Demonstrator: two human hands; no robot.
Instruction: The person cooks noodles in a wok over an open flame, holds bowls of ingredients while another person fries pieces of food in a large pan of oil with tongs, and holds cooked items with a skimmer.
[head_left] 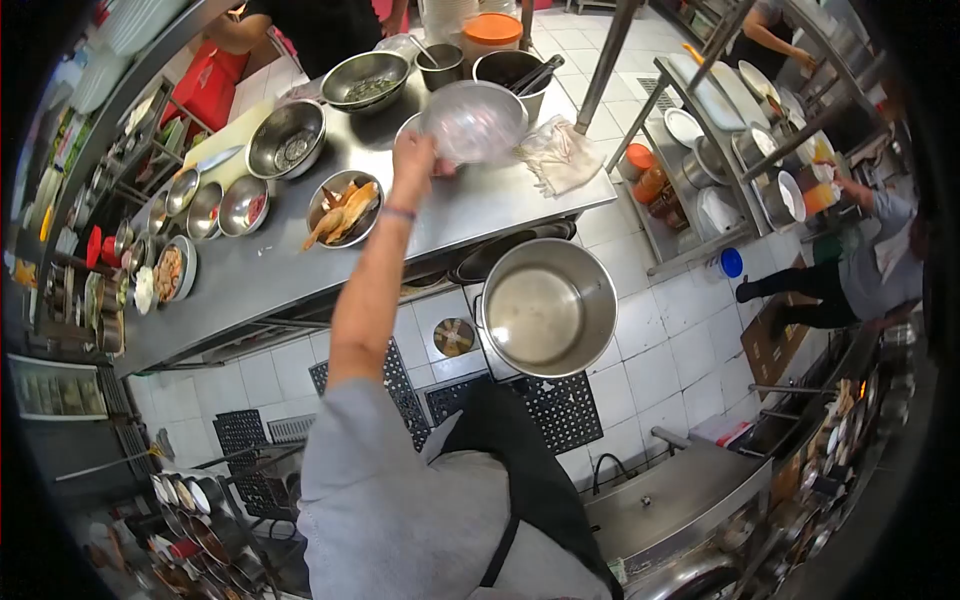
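Observation:
My left hand [413, 163] reaches over the steel counter [420, 215], fingers closed on the near-left edge of a clear round plastic lid or shallow bowl [475, 120], blurred by motion. Pinkish tones show through the plastic; what causes them I cannot make out. Under it, a pale round container is mostly hidden. Left of my forearm, a metal bowl [345, 209] holds brownish-orange pieces. Beyond are a bowl with green bits [366, 80] and a metal pot with a spoon [440, 67]. A crumpled cloth [560, 155] lies to the right. My right hand is out of view.
A large steel stockpot [549, 308] stands below the counter's front edge, near my leg. Smaller metal bowls [243, 205] and a cutting board with a knife [215, 160] are at the left. Black perforated mats [560, 410] cover some floor. A co-worker [870, 265] stands at the right.

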